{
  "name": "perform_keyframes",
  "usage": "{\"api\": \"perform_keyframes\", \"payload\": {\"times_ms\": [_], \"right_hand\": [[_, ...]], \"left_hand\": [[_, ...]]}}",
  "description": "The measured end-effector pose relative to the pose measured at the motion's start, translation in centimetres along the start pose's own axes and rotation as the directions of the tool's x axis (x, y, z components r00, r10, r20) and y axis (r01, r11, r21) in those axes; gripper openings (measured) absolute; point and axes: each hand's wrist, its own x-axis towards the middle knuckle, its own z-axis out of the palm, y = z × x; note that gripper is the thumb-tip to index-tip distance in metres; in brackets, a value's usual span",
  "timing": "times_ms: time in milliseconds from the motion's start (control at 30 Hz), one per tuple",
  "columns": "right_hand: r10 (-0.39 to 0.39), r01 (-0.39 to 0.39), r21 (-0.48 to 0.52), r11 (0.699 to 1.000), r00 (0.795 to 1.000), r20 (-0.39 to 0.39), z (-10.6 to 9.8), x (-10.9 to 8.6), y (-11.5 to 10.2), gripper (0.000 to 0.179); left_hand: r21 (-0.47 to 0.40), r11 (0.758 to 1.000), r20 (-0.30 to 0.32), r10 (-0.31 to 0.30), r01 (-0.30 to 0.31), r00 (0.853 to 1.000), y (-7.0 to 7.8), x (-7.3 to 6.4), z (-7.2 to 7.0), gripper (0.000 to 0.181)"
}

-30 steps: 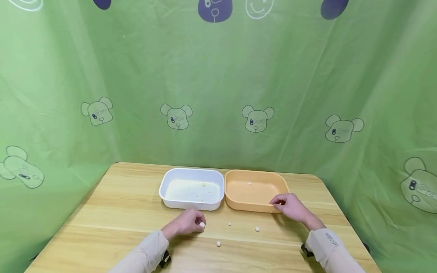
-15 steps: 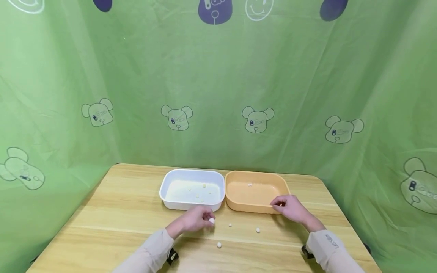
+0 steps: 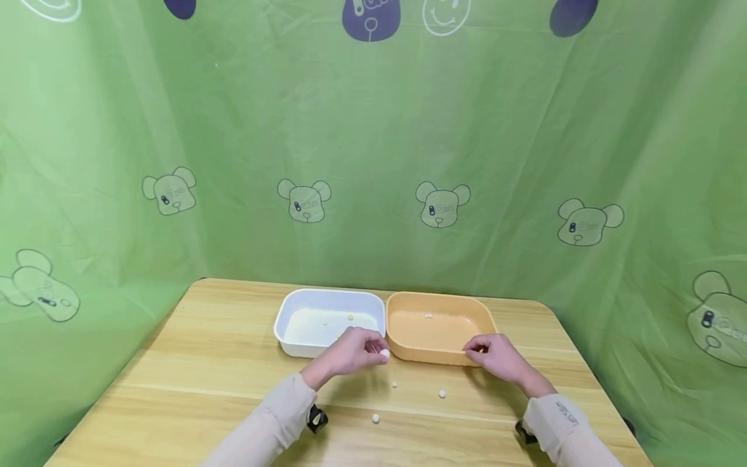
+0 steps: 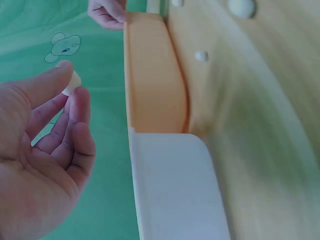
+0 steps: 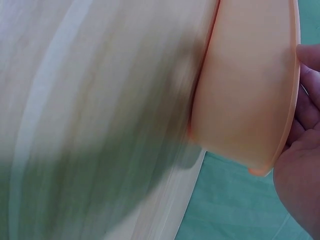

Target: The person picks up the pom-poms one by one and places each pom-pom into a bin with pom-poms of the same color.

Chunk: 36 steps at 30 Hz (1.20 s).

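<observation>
The left hand (image 3: 350, 350) pinches a white ball (image 3: 384, 354) in its grip, thumb against fingertips, held above the bench (image 3: 233, 337) by the near right corner of the white tray (image 3: 296, 349). The right hand (image 3: 500, 357) has its grip on the near rim of the orange tray (image 3: 426, 355), toward the right corner; three loose balls (image 3: 376, 419) lie nearer the bench's front edge than both trays.

Head view: we record bright, diffuse light, with soft shadows on the table (image 3: 222, 350) below the left hand (image 3: 350, 351) and right hand (image 3: 497, 357). The curtain (image 3: 373, 117) is paler at left; its outer bear prints (image 3: 47, 285) look stretched. We find both wrist views dimmer, hazier and cooler; the table's grain smears into streaks, and a broad, soft-edged shadow crosses the right one.
</observation>
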Motion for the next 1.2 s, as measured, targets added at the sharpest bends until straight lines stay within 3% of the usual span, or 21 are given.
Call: {"api": "perform_keyframes", "payload": {"times_ms": [300, 433, 967, 1200], "right_hand": [[0.001, -0.001, -0.003, 1.000, 1.000, -0.005, 0.0, -0.2, -0.2, 0.008], [0.003, -0.003, -0.004, 1.000, 1.000, -0.007, 0.0, -0.2, -0.2, 0.009], [0.004, -0.005, -0.024, 1.000, 1.000, -0.009, 0.1, -0.1, 0.2, 0.008], [0.005, -0.005, -0.012, 1.000, 1.000, -0.013, 0.2, 0.0, 0.1, 0.008]], "left_hand": [[-0.020, 1.000, -0.085, 0.008, -0.009, 0.996, 1.4, 2.1, -0.5, 0.005], [-0.035, 0.999, -0.114, -0.018, 0.014, 0.993, 1.6, 2.9, -0.6, 0.005], [-0.141, 0.984, -0.152, -0.129, 0.108, 0.980, 1.6, 6.0, 0.3, 0.014], [-0.129, 0.984, -0.146, -0.144, 0.126, 0.979, 1.3, 7.2, 1.1, 0.016]]}}
